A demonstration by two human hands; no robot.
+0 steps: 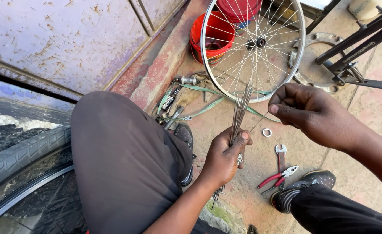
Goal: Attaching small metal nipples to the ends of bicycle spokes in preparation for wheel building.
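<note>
My left hand [224, 154] grips a bundle of thin metal spokes [240, 110] that stick up toward a spoked bicycle wheel [252, 43] standing in front of me. My right hand [305, 110] pinches a single spoke [259, 122] between thumb and fingers, just right of the bundle. The lower ends of the bundle poke out below my left wrist.
On the concrete lie a spanner [281, 156], red-handled pliers [277, 177], a small metal ring [266, 132], a green rim strip [208, 106] and hub parts [186, 80]. Red buckets [210, 37] stand behind the wheel. A tyre [22, 156] lies at left, a black frame [359, 47] at right.
</note>
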